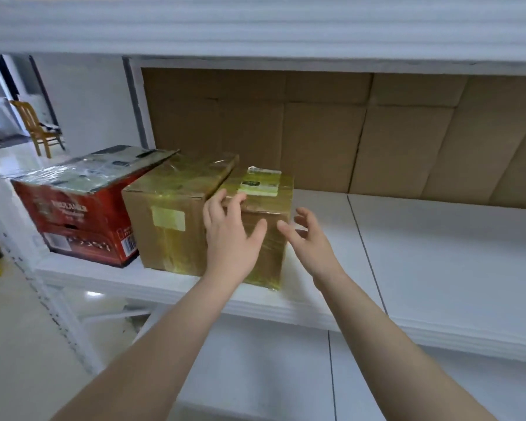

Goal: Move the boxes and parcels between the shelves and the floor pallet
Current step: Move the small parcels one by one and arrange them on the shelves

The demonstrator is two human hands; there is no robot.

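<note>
A white shelf (pixel 438 253) held three boxes at its left end: a red box (pixel 79 220), a taped brown box (pixel 170 220) and a smaller labelled box (pixel 271 253). The left hand (pixel 230 238) lay spread against the smaller one; the right hand (pixel 312 241) hovered open beside it. Nothing appeared lifted yet.

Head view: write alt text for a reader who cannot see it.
A person's left hand touches the top of a small taped box on a white shelf; the right hand hovers open beside it. A larger brown box and a red box stand alongside.
</note>
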